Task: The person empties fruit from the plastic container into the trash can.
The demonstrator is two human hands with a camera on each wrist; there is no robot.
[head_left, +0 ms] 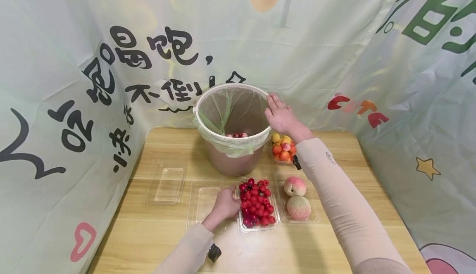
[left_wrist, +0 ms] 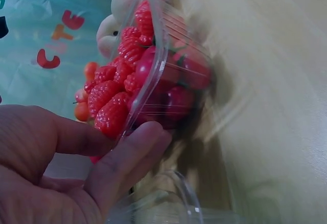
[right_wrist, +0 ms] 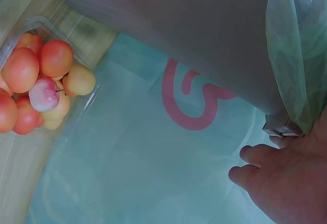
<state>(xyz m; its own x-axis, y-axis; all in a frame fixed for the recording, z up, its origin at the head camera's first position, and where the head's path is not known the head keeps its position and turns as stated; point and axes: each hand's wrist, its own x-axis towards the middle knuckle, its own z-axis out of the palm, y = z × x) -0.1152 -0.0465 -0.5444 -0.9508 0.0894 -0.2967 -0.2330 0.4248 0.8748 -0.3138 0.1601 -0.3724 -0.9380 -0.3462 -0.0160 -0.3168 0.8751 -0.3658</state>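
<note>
Head view shows your left hand low on the wooden table, thumb and fingers pinching the near left edge of the clear plastic tray of red berries. Your right arm stretches forward, and your right hand rests with straight fingers on the rim of the brown bucket lined with a green bag.
</note>
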